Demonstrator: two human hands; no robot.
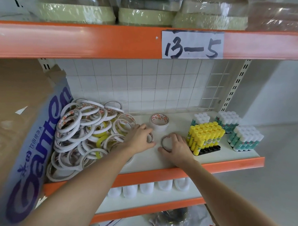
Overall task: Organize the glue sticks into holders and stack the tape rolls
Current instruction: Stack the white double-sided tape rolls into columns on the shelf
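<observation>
Stacking goes best if each thin roll drawn from the loose pile (pixel 86 133) at centre-left is squared flat on the shelf (pixel 148 161) before another goes on, rims lined up so the column stays straight. Left of centre, the left hand (pixel 140 137) curls its fingers round a thin roll (pixel 151 138) at the pile's edge; just right of it the right hand (pixel 176 145) grips a second roll (pixel 166 141) lying flat. Farther right, the glue sticks (pixel 205 136) already stand in holders.

Left hand (pixel 140 138) and right hand (pixel 177 146) each grip thin tape roll on shelf (pixel 148 161) — tape pile (pixel 86 135) left, glue sticks (pixel 205 137) right.
</observation>
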